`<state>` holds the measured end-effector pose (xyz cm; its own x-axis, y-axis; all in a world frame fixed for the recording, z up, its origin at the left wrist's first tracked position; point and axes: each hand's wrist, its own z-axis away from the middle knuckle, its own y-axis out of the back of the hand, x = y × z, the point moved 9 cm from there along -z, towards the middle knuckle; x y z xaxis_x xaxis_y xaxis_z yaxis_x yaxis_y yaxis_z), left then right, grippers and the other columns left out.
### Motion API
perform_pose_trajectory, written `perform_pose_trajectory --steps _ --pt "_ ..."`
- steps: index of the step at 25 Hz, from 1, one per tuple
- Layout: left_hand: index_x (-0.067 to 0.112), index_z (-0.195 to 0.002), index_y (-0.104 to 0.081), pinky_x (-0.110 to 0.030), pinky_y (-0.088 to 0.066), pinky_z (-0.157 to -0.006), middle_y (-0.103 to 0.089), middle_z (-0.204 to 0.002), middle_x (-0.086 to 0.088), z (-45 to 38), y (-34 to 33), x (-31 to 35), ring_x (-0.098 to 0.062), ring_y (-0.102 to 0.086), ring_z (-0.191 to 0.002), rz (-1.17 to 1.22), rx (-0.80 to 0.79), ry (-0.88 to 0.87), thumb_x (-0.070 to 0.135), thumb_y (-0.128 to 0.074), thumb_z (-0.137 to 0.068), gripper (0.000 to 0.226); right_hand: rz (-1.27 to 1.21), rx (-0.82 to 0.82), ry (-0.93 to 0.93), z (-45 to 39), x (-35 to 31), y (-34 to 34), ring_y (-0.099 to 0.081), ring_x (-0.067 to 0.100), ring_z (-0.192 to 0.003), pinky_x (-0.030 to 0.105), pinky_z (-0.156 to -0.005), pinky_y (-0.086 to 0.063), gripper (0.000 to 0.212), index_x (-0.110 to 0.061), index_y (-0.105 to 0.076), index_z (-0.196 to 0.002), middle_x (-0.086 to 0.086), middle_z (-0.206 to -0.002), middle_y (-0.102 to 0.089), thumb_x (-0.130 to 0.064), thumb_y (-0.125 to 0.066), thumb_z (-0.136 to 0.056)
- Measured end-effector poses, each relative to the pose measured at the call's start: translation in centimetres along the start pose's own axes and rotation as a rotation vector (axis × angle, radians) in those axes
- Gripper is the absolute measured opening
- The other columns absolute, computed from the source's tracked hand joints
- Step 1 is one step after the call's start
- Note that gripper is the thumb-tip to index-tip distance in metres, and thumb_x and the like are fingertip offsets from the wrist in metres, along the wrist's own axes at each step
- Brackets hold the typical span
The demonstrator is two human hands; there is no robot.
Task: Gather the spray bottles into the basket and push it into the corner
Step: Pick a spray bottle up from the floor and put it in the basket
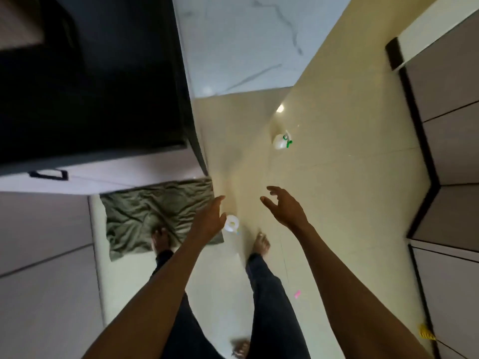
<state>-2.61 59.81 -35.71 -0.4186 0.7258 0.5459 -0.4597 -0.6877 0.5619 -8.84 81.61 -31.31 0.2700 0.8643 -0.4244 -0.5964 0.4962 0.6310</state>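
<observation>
Hands reach out over a glossy cream floor (337, 177), both arms bare and stretched forward from the bottom of the view. The left hand (211, 218) is at about 7 o'clock of the frame's middle, fingers extended and empty, its edge overlapping a small white bottle (231, 224) that stands on the floor just at 3 o'clock of it; whether skin touches plastic cannot be told. The right hand (283, 207) hovers at about 3 o'clock of that bottle, fingers spread and curled, gripping nothing. A second spray bottle (282, 141), white with a green trigger, stands farther off on the floor at 12 o'clock of the right hand, well apart from both hands. At 9 o'clock of the left hand a crumpled olive cloth (155, 216) lies on the floor beneath a dark counter (90, 86). Bare feet and dark trousers show below the arms. A small pink scrap (297, 294) lies on the floor at 6 o'clock of the right hand.
</observation>
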Motion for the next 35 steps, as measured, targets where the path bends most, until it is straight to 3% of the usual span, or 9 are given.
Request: perform_pose_trajectory --steps 3,5,7,9,11,15,19,27,35 --pt "0.011 -0.144 -0.050 -0.042 -0.049 -0.103 -0.058 -0.142 -0.013 -3.3 -7.8 -4.2 -0.033 -0.060 -0.123 -0.112 0.053 0.063 0.012 -0.063 -0.093 0.053 0.095 -0.132 0.053 -4.8 5.6 -5.8 -0.059 0.020 -0.122 0.037 -0.098 -0.046 0.052 -0.025 -0.049 -0.145 -0.001 -0.140 -0.058 -0.049 -0.055 -0.099" --pt "0.001 -0.121 -0.070 -0.041 -0.062 -0.075 -0.075 -0.107 -0.017 -5.5 -12.5 -6.0 -0.034 -0.075 -0.089 -0.245 0.162 -0.065 -0.002 -0.070 -0.080 0.041 0.111 -0.171 0.058 -7.8 9.6 -10.0 -0.059 0.021 -0.122 0.037 -0.099 -0.046 0.051 -0.024 -0.048 -0.145 -0.001 -0.142 -0.057 -0.047 -0.054 -0.100" --pt "0.003 -0.106 -0.077 -0.041 -0.062 -0.064 -0.077 -0.087 -0.013 -7.8 -17.0 -8.9 -0.032 -0.075 -0.072 -0.388 0.206 -0.153 0.001 -0.048 -0.085 0.036 0.156 -0.220 0.069 -10.4 13.2 -14.6 -0.059 0.024 -0.123 0.040 -0.100 -0.048 0.050 -0.024 -0.046 -0.147 0.001 -0.144 -0.055 -0.045 -0.052 -0.102" --pt "0.013 -0.103 -0.079 -0.036 -0.059 -0.061 -0.076 -0.084 -0.005 -11.3 -22.1 -12.4 -0.027 -0.074 -0.070 -0.546 0.207 -0.203 0.008 -0.032 -0.088 0.050 0.204 -0.274 0.066 -13.2 17.6 -20.2 -0.057 0.026 -0.125 0.043 -0.102 -0.048 0.049 -0.024 -0.043 -0.149 0.003 -0.145 -0.053 -0.042 -0.049 -0.103" --pt "0.020 -0.103 -0.079 -0.032 -0.057 -0.056 -0.075 -0.085 0.001 -14.2 -26.2 -15.3 -0.023 -0.072 -0.068 -0.682 0.129 -0.219 0.010 -0.052 -0.081 0.037 0.246 -0.316 0.054 -15.2 21.2 -24.7 -0.057 0.028 -0.125 0.044 -0.102 -0.047 0.049 -0.026 -0.039 -0.151 0.004 -0.146 -0.052 -0.038 -0.046 -0.104" --pt "0.027 -0.119 -0.071 -0.039 -0.055 -0.078 -0.071 -0.117 -0.001 -18.7 -31.7 -19.8 -0.028 -0.069 -0.097 -0.681 0.042 -0.169 0.018 -0.073 -0.077 0.043 0.271 -0.366 0.019 -17.4 26.4 -30.4 -0.058 0.029 -0.122 0.044 -0.101 -0.048 0.050 -0.026 -0.037 -0.153 0.004 -0.145 -0.052 -0.034 -0.044 -0.103" --pt "0.023 -0.095 -0.070 -0.037 -0.051 -0.073 -0.069 -0.093 0.002 -20.1 -32.7 -19.1 -0.026 -0.067 -0.086 -0.752 0.142 -0.315 0.020 -0.074 -0.078 0.017 0.255 -0.358 0.021 -17.7 27.8 -31.0 -0.059 0.029 -0.122 0.045 -0.101 -0.049 0.051 -0.025 -0.038 -0.152 0.003 -0.146 -0.052 -0.034 -0.045 -0.103" --pt "0.025 -0.098 -0.070 -0.041 -0.048 -0.077 -0.070 -0.094 0.005 -16.7 -26.5 -14.6 -0.027 -0.066 -0.086 -0.503 0.461 -0.408 0.025 -0.062 -0.094 0.009 0.236 -0.253 0.076 -16.1 24.4 -25.7 -0.059 0.029 -0.121 0.042 -0.099 -0.049 0.050 -0.024 -0.040 -0.152 0.004 -0.145 -0.053 -0.033 -0.048 -0.103" --pt "0.023 -0.108 -0.075 -0.041 -0.052 -0.082 -0.072 -0.105 0.008 1.0 -4.3 -0.4 -0.023 -0.067 -0.091 -0.230 0.781 -0.406 0.025 -0.056 -0.100 0.020 0.053 0.113 0.480 -4.3 4.7 -7.7 -0.061 0.021 -0.118 0.037 -0.095 -0.052 0.043 -0.022 -0.058 -0.138 -0.003 -0.135 -0.062 -0.017 -0.064 -0.095"
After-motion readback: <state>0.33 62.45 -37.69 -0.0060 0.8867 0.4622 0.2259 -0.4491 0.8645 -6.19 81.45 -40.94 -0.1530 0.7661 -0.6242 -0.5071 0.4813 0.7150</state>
